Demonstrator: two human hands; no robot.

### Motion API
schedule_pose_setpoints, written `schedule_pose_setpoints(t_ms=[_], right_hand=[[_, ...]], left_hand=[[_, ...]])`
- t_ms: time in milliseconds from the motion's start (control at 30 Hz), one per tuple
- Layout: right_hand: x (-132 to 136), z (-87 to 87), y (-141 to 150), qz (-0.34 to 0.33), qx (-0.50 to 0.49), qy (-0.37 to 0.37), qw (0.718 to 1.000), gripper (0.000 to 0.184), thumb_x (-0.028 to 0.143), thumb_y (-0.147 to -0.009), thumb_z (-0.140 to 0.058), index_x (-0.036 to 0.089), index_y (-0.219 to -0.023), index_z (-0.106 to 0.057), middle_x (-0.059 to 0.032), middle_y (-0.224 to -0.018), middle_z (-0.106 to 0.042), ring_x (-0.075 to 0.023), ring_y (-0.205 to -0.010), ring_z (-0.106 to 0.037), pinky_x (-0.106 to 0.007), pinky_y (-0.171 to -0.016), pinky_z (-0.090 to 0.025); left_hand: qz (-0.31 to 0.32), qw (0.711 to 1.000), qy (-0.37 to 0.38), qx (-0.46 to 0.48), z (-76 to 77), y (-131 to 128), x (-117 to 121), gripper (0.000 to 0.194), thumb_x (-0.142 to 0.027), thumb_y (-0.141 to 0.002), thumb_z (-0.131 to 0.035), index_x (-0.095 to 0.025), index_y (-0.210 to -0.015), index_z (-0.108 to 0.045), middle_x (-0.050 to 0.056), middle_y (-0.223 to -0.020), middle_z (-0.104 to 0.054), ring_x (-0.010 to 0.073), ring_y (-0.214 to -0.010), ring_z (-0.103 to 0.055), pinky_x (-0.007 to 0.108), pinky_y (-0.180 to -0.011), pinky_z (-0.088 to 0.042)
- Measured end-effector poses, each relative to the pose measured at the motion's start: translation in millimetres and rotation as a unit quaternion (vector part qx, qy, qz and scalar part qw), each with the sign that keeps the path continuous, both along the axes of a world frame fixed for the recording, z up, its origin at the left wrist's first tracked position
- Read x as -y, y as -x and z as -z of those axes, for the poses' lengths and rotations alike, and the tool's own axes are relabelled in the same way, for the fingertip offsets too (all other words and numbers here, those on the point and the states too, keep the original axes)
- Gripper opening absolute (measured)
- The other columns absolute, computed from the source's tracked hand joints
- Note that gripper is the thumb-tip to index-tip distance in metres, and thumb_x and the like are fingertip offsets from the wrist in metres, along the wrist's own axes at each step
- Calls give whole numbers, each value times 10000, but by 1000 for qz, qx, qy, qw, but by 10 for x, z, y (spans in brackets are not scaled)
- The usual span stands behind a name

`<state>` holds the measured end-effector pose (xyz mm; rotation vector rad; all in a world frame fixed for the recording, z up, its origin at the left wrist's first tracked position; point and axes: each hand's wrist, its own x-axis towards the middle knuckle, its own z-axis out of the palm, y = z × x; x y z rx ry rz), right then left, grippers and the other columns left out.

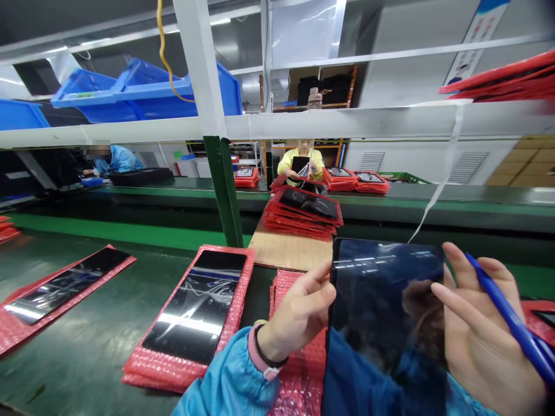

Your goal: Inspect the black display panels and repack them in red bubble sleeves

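Our left hand (299, 312) grasps the left edge of the glossy black rectangular panel (385, 323); our right hand (479, 329) holds a blue plastic pen (505, 312), fingers touching the right edge. Beside red bubble-wrap sleeves (299, 387), the panel looks light, stiff, slippery, fragile: we should grip only edges.

On the table (99, 335), a screen (69, 283) lies on wrap (15, 338) at the left. To its right, a second screen (195, 306) lies on a pile of wrap (160, 361), with its top end toward the table's far edge. More wrap (303, 375) lies further right. A third screen (385, 323) is up between the left hand (306, 303) and the right hand (481, 329). Behind, at the table's far edge, a board (281, 248) has a tall stack (299, 222) on it. Bins (93, 107) sit on the shelf (143, 128) above, to the left.
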<state>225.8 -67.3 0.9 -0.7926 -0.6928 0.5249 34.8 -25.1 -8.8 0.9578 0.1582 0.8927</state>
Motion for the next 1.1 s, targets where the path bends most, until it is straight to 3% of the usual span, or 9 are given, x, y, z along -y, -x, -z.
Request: schedule_pose_setpoints(t_ms=[167, 300, 433, 500, 600, 667, 767, 900, 1100], right_hand=[[-35, -34, 44, -19, 1, 45, 999, 548, 157, -532, -822, 306, -999, -577, 6, -1284, -629, -179, -1293, -472, -352, -1130, -272], [-90, 103, 77, -53, 16, 47, 997, 449, 188, -614, -798, 282, -986, -565, -11, -1295, -623, -175, -1313, -455, -405, -1161, -196], [-264, 502, -83, -67, 71, 61, 993, 324, 283, -751, -720, 272, -1018, -536, -38, -1272, -631, -216, -1277, -502, -497, -1078, -340], [-391, 793, -269, -32, 80, 81, 993, 318, 328, -738, -735, 249, -982, -546, -34, -1215, -656, -222, -1264, -512, -485, -1098, -307], [-558, 1232, -540, -41, 98, 144, 984, 388, 389, -658, -793, 216, -941, -592, -52, -1108, -687, -266, -1194, -559, -497, -1109, -276], [-636, 1458, -639, -82, 117, 183, 973, 329, 384, -719, -762, 192, -945, -618, -64, -1058, -690, -260, -1104, -606, -504, -1059, -349], [-735, 1660, -667, -137, 148, 222, 954, 230, 320, -868, -636, 154, -1027, -625, -67, -1077, -658, -216, -1004, -628, -461, -919, -481], [-873, 1766, -660, -175, 171, 256, 935, 258, 321, -908, -584, 154, -1104, -597, -64, -1088, -630, -190, -918, -633, -388, -790, -539], [-929, 1847, -679, -175, 201, 252, 930, 277, 327, -909, -583, 152, -1123, -588, -65, -1086, -628, -185, -895, -636, -378, -767, -546]], left_hand=[[-56, 998, 5, 22, 2, 5, 31, 535, -414, -822, -649, -192, -1301, -565, 114, -1178, -663, 290, -1122, -596, 384, -985, -428], [-121, 992, 3, -33, 26, -1, 87, 591, -196, -757, -723, -237, -1319, -544, 66, -1264, -627, 264, -1220, -532, 357, -1051, -381], [-232, 969, 56, -68, 206, 84, 121, 487, -211, -798, -681, -200, -1275, -583, 75, -1277, -619, 252, -1275, -486, 360, -1092, -343], [-261, 957, 90, -93, 361, 181, 102, 484, -258, -786, -699, -199, -1256, -596, 73, -1273, -623, 257, -1296, -464, 377, -1114, -312], [-286, 935, 139, -156, 624, 333, 43, 464, -265, -740, -738, -195, -1188, -642, 76, -1288, -614, 255, -1338, -413, 369, -1145, -253], [-282, 924, 163, -199, 784, 400, 5, 437, -247, -713, -752, -176, -1136, -672, 91, -1298, -607, 259, -1357, -386, 362, -1156, -224], [-259, 921, 179, -228, 935, 433, -19, 447, -251, -724, -730, -173, -1159, -661, 99, -1299, -605, 277, -1351, -395, 399, -1154, -237], [-291, 919, 127, -233, 982, 426, -9, 538, -223, -733, -688, -202, -1262, -591, 83, -1362, -554, 274, -1347, -403, 403, -1151, -254], [-354, 879, -15, -320, 1109, 500, -78, 732, -266, -733, -667, -178, -1412, -407, 81, -1544, -288, 241, -1447, -173, 356, -1189, -125]])
